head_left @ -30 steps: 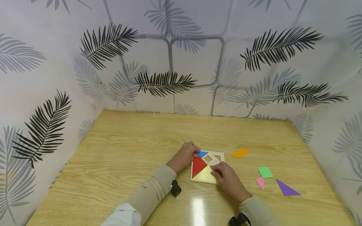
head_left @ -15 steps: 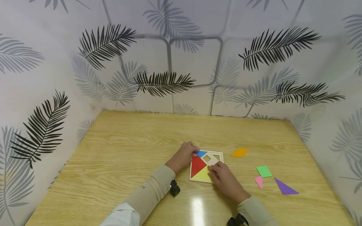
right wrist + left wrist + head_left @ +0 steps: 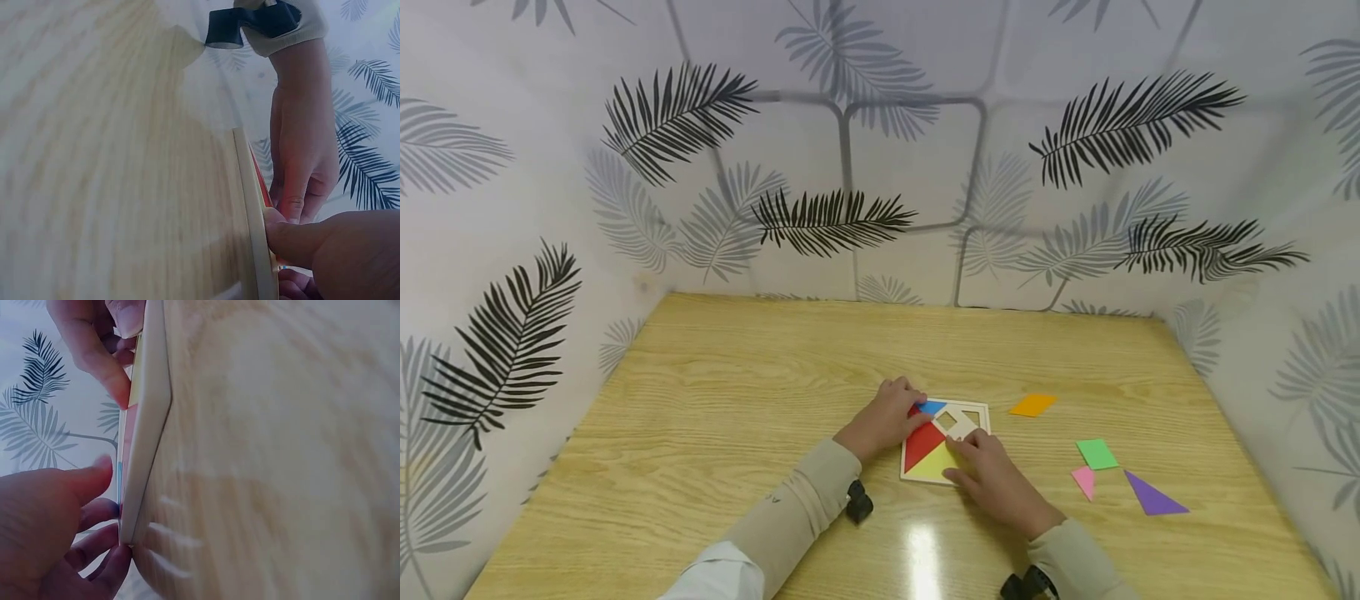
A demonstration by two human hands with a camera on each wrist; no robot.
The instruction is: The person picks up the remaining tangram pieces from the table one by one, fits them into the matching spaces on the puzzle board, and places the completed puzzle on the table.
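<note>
A square wooden tangram tray (image 3: 908, 476) lies on the table, holding a red triangle (image 3: 922, 447), a yellow triangle (image 3: 931, 463) and a blue triangle (image 3: 932, 407). My left hand (image 3: 886, 419) is at the tray's far left corner. Its fingers touch the edge, and its thumb extends over the red triangle, raised off the surface in the left wrist view. My right hand (image 3: 996, 483) rests on the yellow triangle, index fingertip near the border with the red one, thumb spread toward the near edge. It covers the tray's near right part.
To the right lie loose pieces: an orange parallelogram (image 3: 1033, 405), a green square (image 3: 1097, 454), a pink triangle (image 3: 1085, 482) and a purple triangle (image 3: 1153, 494). The wooden table (image 3: 737, 367) ends at a leaf-patterned curtain (image 3: 880, 167) behind and on both sides.
My right thumb and index finger, close together before, have spread apart over the yellow triangle. My left thumb has stretched out to the right above the red triangle. The loose pieces stay put.
</note>
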